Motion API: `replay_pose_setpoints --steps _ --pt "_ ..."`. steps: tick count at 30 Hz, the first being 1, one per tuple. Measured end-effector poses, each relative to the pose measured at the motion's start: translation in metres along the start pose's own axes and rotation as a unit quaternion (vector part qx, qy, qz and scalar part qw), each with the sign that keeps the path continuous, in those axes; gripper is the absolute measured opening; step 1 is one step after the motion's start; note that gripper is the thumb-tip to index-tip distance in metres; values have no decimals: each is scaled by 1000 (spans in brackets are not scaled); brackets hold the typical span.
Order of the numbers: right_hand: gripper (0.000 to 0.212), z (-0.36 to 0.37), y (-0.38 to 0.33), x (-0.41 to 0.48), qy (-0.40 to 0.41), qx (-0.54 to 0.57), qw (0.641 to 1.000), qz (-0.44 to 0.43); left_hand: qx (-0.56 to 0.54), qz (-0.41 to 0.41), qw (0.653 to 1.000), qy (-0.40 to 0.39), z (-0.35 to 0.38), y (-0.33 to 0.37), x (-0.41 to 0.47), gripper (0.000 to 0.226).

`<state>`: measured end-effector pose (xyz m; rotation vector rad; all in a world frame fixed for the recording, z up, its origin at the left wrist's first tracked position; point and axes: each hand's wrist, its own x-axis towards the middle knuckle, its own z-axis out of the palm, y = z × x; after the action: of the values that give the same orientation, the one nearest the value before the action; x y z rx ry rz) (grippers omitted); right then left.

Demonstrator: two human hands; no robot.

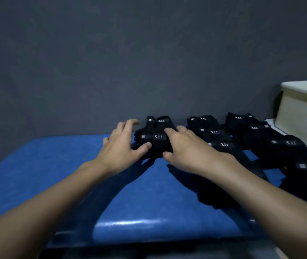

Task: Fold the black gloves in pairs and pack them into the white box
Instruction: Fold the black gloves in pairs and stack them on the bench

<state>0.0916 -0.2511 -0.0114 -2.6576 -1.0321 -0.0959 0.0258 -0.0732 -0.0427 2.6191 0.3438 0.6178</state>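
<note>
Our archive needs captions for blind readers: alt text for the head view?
A person's left hand and right hand touch a stack of black gloves on a blue table. To its right lie more gloves, beside a white box.

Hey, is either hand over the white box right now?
No, the left hand and the right hand both touch the leftmost glove stack on the blue table, while the white box sits far right.
</note>
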Motion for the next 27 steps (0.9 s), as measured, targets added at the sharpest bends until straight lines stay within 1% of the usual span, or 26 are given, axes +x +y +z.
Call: replay_pose_setpoints --steps 3,5,7,10,14,16,18,20,22,24,27 --pt "49 -23 14 -24 5 -4 1000 -31 40 16 999 30 -14 32 -11 57" --pt "44 -35 26 -43 9 -9 999 -48 45 36 997 49 -18 58 -21 42" --pt "41 -46 40 -63 7 -13 998 -56 35 62 996 55 -16 84 -34 25" --pt "38 -59 64 -94 18 -19 998 -54 -19 97 995 32 -5 124 -52 12" --pt "36 -74 93 -120 38 -11 999 -36 -57 144 988 12 14 167 -69 12" --pt "34 -77 103 -126 37 6 999 -31 -66 161 985 2 26 181 -76 19" --pt "35 -76 109 -126 37 20 998 -36 -72 172 982 -7 35 187 -79 17" --pt "36 -73 110 -119 43 32 997 -51 -86 147 985 7 36 180 -78 6" --pt "37 -68 105 -107 40 45 996 -71 -101 79 991 41 30 162 -72 9" --pt "37 -61 93 -91 14 49 994 -96 -78 25 995 60 21 135 -68 12" --pt "37 -48 71 -71 -21 43 990 -132 -47 -8 997 59 13 105 -68 10"
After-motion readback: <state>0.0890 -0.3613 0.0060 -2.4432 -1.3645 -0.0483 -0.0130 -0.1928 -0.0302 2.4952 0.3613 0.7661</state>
